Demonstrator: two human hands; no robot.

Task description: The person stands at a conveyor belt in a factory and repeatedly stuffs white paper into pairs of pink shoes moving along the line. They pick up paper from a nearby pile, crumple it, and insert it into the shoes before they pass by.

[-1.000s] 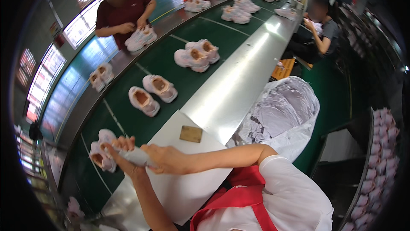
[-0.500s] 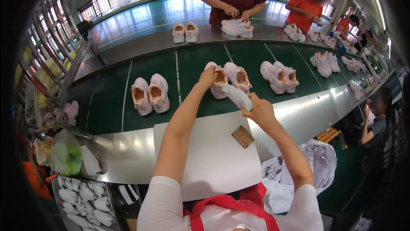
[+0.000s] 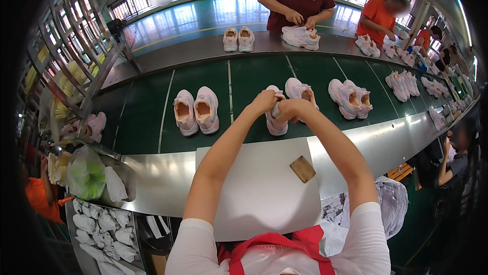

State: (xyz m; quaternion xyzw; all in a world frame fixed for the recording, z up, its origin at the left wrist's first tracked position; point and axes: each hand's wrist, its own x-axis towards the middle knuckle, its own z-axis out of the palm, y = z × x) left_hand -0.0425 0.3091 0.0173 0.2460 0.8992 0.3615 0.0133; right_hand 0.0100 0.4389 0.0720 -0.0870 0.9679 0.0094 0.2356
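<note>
On the green conveyor belt stands a pair of pale pink and white sneakers, the left sneaker [image 3: 277, 126] under both my hands. My left hand [image 3: 263, 101] is closed on its upper near the tongue. My right hand [image 3: 296, 109] is at the shoe's opening, fingers closed around a white paper wad [image 3: 275, 110], which shows only in part between my hands and is partly inside the shoe. The pair's other sneaker [image 3: 296, 88] stands just to the right, partly covered by my right hand.
More sneaker pairs [image 3: 196, 112] stand along the belt [image 3: 147, 122]. A white board [image 3: 254, 193] with a brown block [image 3: 303, 169] lies before me. White paper wads [image 3: 104, 229] fill a tray at lower left. Crumpled paper fills a bag [image 3: 394, 206] at right. Co-workers [image 3: 297, 0] handle shoes across the belt.
My right hand has moved forward with the paper wad, from beside the sneaker to its opening. The left hand stays on that shoe. The whole view has shifted slightly.
</note>
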